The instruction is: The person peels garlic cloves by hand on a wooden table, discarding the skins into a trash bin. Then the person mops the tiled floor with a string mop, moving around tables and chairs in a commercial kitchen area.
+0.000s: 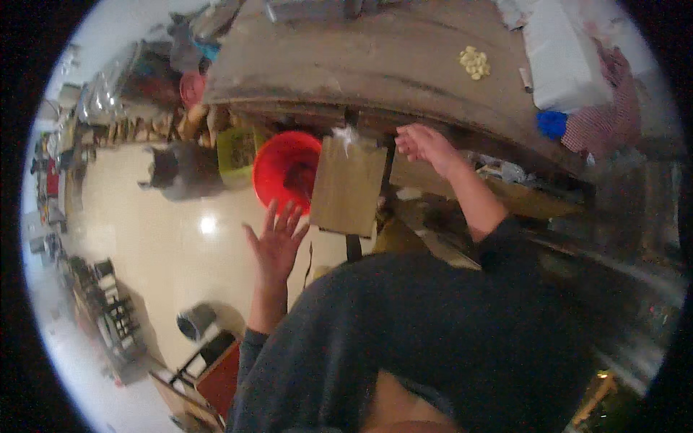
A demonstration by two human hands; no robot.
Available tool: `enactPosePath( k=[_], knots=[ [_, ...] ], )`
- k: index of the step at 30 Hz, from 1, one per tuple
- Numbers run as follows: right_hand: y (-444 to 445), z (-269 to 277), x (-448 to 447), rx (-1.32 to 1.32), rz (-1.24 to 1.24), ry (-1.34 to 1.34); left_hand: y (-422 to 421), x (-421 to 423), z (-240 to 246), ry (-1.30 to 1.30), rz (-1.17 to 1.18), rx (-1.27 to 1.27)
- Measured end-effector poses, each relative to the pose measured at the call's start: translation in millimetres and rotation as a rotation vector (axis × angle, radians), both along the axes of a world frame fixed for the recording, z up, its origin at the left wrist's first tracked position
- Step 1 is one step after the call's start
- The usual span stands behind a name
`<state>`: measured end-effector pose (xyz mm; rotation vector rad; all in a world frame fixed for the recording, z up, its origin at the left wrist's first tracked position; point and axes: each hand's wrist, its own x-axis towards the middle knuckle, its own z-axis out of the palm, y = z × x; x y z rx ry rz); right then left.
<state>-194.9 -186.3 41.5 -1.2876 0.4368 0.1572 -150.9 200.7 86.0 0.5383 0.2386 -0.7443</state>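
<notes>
My left hand (276, 246) is spread wide, fingers apart, and holds nothing. Its fingertips lie over the near rim of a red plastic bucket (268, 176), which has something dark inside. To the right of the bucket is a rectangular light-brown wooden board (349, 187), with a blurred whitish thing (345, 134) at its far end. My right hand (425, 145) hovers past the board's right side, near the edge of a brown-covered table (346, 65). Its fingers are half curled; no object shows in them, though their inner side is partly hidden.
A small pile of pale yellowish pieces (475, 63) lies on the table, near a white package (566, 59) and a blue bundle (552, 124). Left of the bucket stand a yellow-green container (237, 151) and a dark object (187, 170). A red-seated chair (219, 376) is at lower left.
</notes>
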Motion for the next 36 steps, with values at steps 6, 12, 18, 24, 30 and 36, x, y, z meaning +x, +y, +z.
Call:
enactPosePath(
  k=[6, 12, 18, 24, 30, 36],
  knots=[
    [-25.6, -45.3, 25.0, -0.177, 0.332, 0.213, -60.2, 8.7, 17.3, 0.044, 0.088, 0.083],
    [-3.1, -76.1, 16.1, -0.028, 0.538, 0.348, -74.5, 16.0, 33.0, 0.073, 0.245, 0.074],
    [29.6, 33.1, 68.0, -0.35, 0.534, -0.088, -72.5, 25.2, 20.9, 0.033, 0.277, -0.151],
    [102.1, 170.7, 81.9, -0.719, 0.101, -1.107, -82.6, 29.3, 10.9, 0.069, 0.317, 0.109],
    [157.4, 27.2, 73.0, -0.663, 0.623, -0.419, -82.0, 7.5, 52.5, 0.052, 0.043, 0.08],
    [173.4, -34.5, 50.1, 0.501, 0.168, 0.192, -47.1, -3.6, 76.0, -1.575, 0.313, 1.123]
  ],
)
